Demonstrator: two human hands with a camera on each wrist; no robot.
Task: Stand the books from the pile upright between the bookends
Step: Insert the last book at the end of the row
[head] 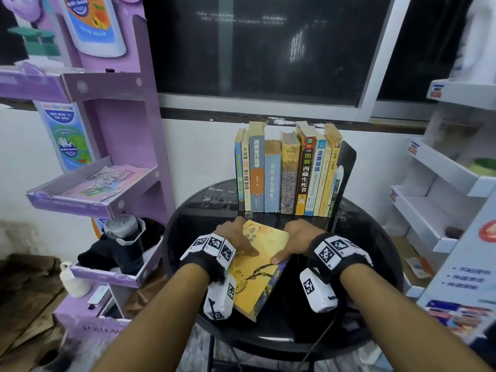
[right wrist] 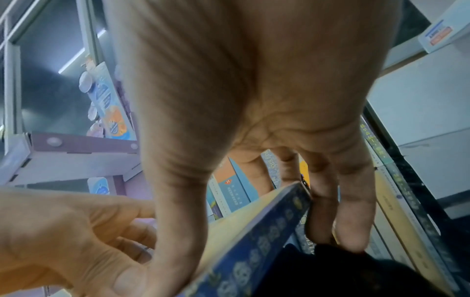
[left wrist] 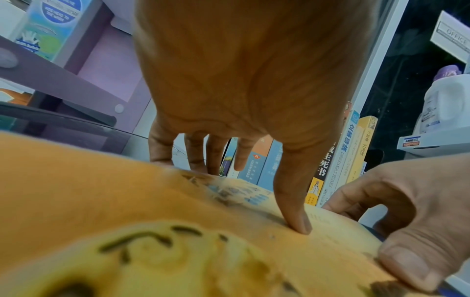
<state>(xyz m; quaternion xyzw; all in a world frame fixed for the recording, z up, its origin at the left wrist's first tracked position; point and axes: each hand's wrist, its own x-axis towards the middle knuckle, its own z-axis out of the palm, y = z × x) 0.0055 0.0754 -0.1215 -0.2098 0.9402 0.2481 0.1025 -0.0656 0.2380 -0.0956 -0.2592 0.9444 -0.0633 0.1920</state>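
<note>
Both your grips clamp the yellow book (head: 257,267): your left hand (head: 236,234) has its thumb on the cover and fingers over the far edge, your right hand (head: 298,240) pinches the blue spine. It tilts above the tabletop (head: 188,237), near the upright row (head: 287,170)

Glossy black table (head: 375,237), paper books (head: 290,173)
</note>
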